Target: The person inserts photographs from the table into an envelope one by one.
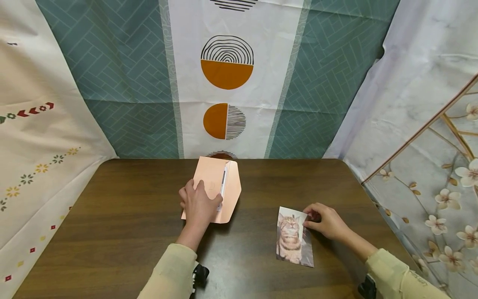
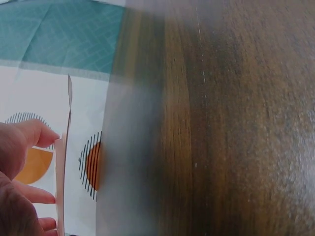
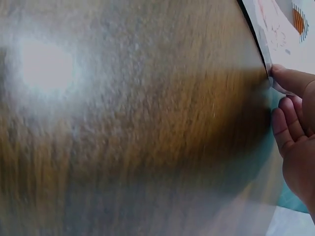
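Note:
A peach envelope (image 1: 207,171) is at the far middle of the table, its pointed flap (image 1: 233,191) opened out to the right. A white strip (image 1: 223,182) shows along the envelope's opening. My left hand (image 1: 199,204) grips the envelope from above, with the thumb near the opening and some fingers past its left edge. In the left wrist view the envelope (image 2: 60,182) appears edge-on against the fingertips. To the right, my right hand (image 1: 328,222) pinches a cat photo card (image 1: 289,241) at its upper right edge between thumb and fingers.
The brown wooden table (image 1: 130,241) extends around both hands. A patterned curtain (image 1: 142,83) hangs behind its far edge, with a cream cloth (image 1: 41,124) on the left and a flowered one (image 1: 422,124) on the right.

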`<state>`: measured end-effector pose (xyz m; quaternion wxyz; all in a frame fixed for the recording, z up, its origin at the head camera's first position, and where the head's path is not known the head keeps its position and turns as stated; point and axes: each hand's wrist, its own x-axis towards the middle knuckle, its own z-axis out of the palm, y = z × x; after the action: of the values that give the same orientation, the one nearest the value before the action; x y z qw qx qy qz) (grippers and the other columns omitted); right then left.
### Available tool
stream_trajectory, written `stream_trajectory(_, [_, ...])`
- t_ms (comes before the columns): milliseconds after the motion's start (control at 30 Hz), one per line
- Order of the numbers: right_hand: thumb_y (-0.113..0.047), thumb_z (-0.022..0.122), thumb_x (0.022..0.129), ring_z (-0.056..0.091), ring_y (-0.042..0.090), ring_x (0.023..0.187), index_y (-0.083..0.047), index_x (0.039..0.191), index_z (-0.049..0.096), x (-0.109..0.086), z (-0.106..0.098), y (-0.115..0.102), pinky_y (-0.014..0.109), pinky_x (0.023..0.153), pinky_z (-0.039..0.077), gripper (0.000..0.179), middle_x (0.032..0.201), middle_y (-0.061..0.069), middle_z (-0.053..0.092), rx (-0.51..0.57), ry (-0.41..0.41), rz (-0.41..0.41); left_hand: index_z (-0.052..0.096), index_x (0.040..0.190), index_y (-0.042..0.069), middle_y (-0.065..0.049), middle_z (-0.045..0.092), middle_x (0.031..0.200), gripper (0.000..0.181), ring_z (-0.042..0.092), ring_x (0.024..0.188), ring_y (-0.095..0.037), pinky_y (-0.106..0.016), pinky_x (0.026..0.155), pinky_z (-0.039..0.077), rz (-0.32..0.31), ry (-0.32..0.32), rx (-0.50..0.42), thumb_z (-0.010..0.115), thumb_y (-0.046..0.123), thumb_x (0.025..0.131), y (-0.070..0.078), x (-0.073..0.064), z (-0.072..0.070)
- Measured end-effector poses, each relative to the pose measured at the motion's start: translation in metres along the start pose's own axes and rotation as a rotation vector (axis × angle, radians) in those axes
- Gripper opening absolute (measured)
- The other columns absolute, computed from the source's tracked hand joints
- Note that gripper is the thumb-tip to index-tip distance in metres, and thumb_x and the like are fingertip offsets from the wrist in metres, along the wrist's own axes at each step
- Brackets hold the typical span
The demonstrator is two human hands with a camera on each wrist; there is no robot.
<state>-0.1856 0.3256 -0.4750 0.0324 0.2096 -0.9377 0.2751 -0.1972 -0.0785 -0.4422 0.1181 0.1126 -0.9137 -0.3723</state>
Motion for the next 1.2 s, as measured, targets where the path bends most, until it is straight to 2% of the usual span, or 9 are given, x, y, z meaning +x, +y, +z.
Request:
stream_trajectory(133, [-0.011, 0.088, 0.088, 0.06, 0.007, 0.083, -0.013, 0.104, 0.072, 0.0, 0.001, -0.002, 0.029, 0.073, 0.054, 0.023, 0.094, -0.006, 0.063, 0.064, 0.022, 0.019, 0.061, 0.14, -0.007, -0.03, 0.041, 0.156, 0.069, 0.03, 0.142, -0.053, -0.072, 0.099, 0.039, 0.002, 0.002, -0.004, 0.083, 0.028, 0.085, 0.0, 0.0, 0.0])
stream_trajectory(267, [-0.008, 0.085, 0.09, 0.064, 0.007, 0.083, -0.01, 0.106, 0.071, 0.002, -0.002, -0.004, 0.027, 0.073, 0.055, 0.021, 0.094, -0.002, 0.069, 0.172, 0.045, 0.087, 0.062, 0.14, -0.007, -0.03, 0.041, 0.156, 0.069, 0.031, 0.142, -0.053, -0.072, 0.099, 0.039, 0.006, 0.009, -0.004, 0.084, 0.028, 0.085, 0.001, -0.001, 0.0])
stream_trajectory(500, [-0.003, 0.08, 0.094, 0.069, 0.009, 0.079, 0.007, 0.115, 0.069, 0.011, -0.009, -0.008, 0.028, 0.071, 0.06, 0.026, 0.098, 0.013, 0.073, 0.483, 0.04, 0.196, 0.062, 0.139, -0.007, -0.03, 0.041, 0.156, 0.069, 0.031, 0.141, -0.053, -0.072, 0.098, 0.04, 0.014, 0.011, -0.008, 0.084, 0.028, 0.084, 0.002, -0.002, 0.0])
stream_trajectory(600, [0.001, 0.076, 0.096, 0.071, 0.009, 0.08, 0.015, 0.118, 0.064, 0.015, -0.011, -0.009, 0.031, 0.073, 0.062, 0.029, 0.098, 0.01, 0.073, 0.605, 0.031, 0.225, 0.062, 0.14, -0.007, -0.03, 0.041, 0.156, 0.069, 0.031, 0.141, -0.053, -0.071, 0.098, 0.039, 0.015, 0.01, -0.008, 0.084, 0.028, 0.085, 0.003, -0.002, 0.0])
stream_trajectory(700, [0.002, 0.074, 0.098, 0.072, 0.008, 0.08, 0.018, 0.121, 0.06, 0.018, -0.012, -0.009, 0.031, 0.074, 0.063, 0.032, 0.095, 0.001, 0.074, 0.687, 0.027, 0.253, 0.062, 0.14, -0.007, -0.03, 0.041, 0.156, 0.069, 0.031, 0.14, -0.053, -0.071, 0.098, 0.039, 0.015, 0.014, -0.007, 0.084, 0.028, 0.084, 0.003, -0.002, 0.0])
stream_trajectory(800, [0.0, 0.074, 0.098, 0.072, 0.009, 0.081, 0.015, 0.121, 0.06, 0.023, -0.013, -0.01, 0.03, 0.075, 0.062, 0.031, 0.091, -0.005, 0.073, 0.739, 0.032, 0.276, 0.062, 0.14, -0.007, -0.03, 0.042, 0.155, 0.068, 0.032, 0.14, -0.053, -0.071, 0.098, 0.04, 0.016, 0.018, -0.004, 0.084, 0.027, 0.085, 0.004, -0.003, 0.0])
stream_trajectory(933, [-0.002, 0.075, 0.098, 0.073, 0.01, 0.084, 0.005, 0.117, 0.066, 0.032, -0.017, -0.014, 0.031, 0.078, 0.063, 0.022, 0.092, -0.004, 0.071, 0.817, 0.046, 0.292, 0.062, 0.14, -0.007, -0.03, 0.042, 0.156, 0.068, 0.032, 0.141, -0.053, -0.071, 0.098, 0.04, 0.014, 0.017, 0.003, 0.084, 0.027, 0.085, 0.005, -0.003, 0.0])
stream_trajectory(1067, [-0.002, 0.072, 0.1, 0.071, 0.009, 0.086, -0.007, 0.111, 0.069, 0.045, -0.021, -0.023, 0.03, 0.081, 0.062, 0.013, 0.095, -0.004, 0.073, 0.903, 0.046, 0.313, 0.061, 0.14, -0.006, -0.029, 0.041, 0.156, 0.069, 0.031, 0.142, -0.052, -0.072, 0.099, 0.04, 0.011, 0.011, 0.005, 0.084, 0.028, 0.085, 0.006, -0.003, -0.001])
stream_trajectory(1200, [-0.003, 0.071, 0.102, 0.07, 0.008, 0.087, -0.01, 0.111, 0.069, 0.062, -0.02, -0.036, 0.028, 0.082, 0.061, 0.011, 0.096, -0.004, 0.073, 0.938, 0.026, 0.323, 0.061, 0.141, -0.006, -0.029, 0.04, 0.157, 0.07, 0.03, 0.143, -0.052, -0.072, 0.1, 0.039, 0.002, 0.001, 0.003, 0.084, 0.029, 0.085, 0.007, -0.003, -0.001])
